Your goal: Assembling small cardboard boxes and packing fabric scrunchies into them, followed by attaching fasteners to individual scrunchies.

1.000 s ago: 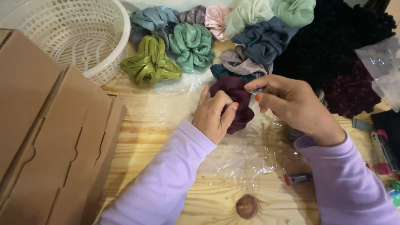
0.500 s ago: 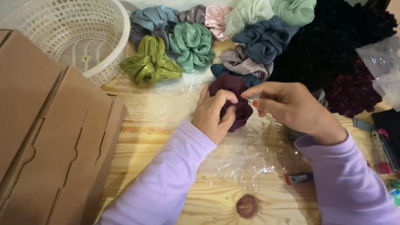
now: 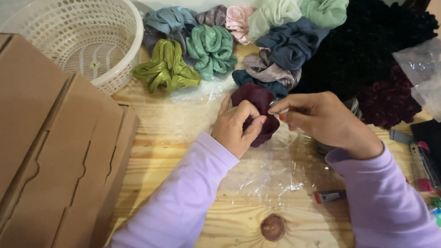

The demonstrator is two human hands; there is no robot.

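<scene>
A dark maroon scrunchie (image 3: 258,102) lies over a clear plastic bag (image 3: 274,170) on the wooden table (image 3: 177,136). My left hand (image 3: 238,126) grips the scrunchie from its near side. My right hand (image 3: 321,119) pinches at its right edge with thumb and forefinger. Both arms wear lilac sleeves. Just beyond the hands lies a heap of scrunchies: an olive green one (image 3: 166,71), a teal one (image 3: 210,48), and grey-blue, pink, pale green and navy ones.
A white perforated plastic basket (image 3: 75,34) stands at the back left. Flat brown cardboard boxes (image 3: 35,146) cover the left side. Dark black and burgundy scrunchies (image 3: 378,52) pile up at the back right, beside a plastic bag (image 3: 434,72) and small tools (image 3: 422,161).
Both hands have shifted slightly on the maroon scrunchie, the right fingers pinching closer to its edge. Nothing else has moved.
</scene>
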